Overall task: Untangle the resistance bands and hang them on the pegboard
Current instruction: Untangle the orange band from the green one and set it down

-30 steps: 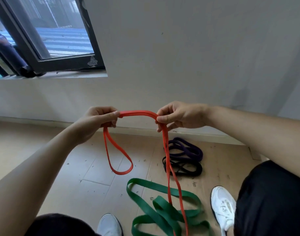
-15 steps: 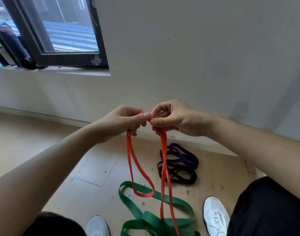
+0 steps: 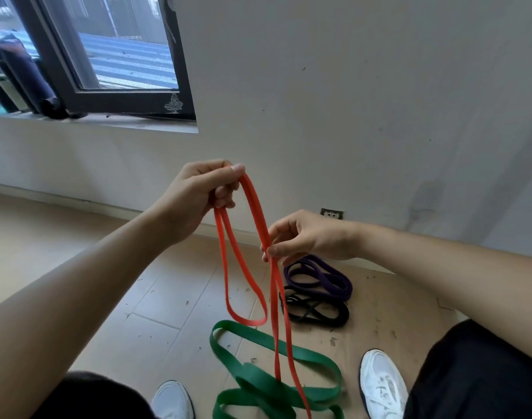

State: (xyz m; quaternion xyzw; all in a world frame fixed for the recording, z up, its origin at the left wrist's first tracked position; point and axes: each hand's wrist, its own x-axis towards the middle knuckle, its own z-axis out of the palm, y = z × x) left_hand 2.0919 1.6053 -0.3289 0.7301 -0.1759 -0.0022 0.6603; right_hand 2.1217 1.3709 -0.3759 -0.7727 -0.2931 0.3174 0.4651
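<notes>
— What's nearest, at the bottom of the frame?
— The green band [image 3: 277, 385], heaped between two white shoes [image 3: 382, 385].
— And the hands?
— At centre, the left hand [image 3: 198, 195] grips the folded top of the orange band [image 3: 246, 322]. The right hand [image 3: 307, 237], lower right of it, pinches two strands together.
— Farther back?
— The purple band [image 3: 328, 273] and the black band [image 3: 319, 316] lie coiled near the wall [image 3: 349, 116].
</notes>
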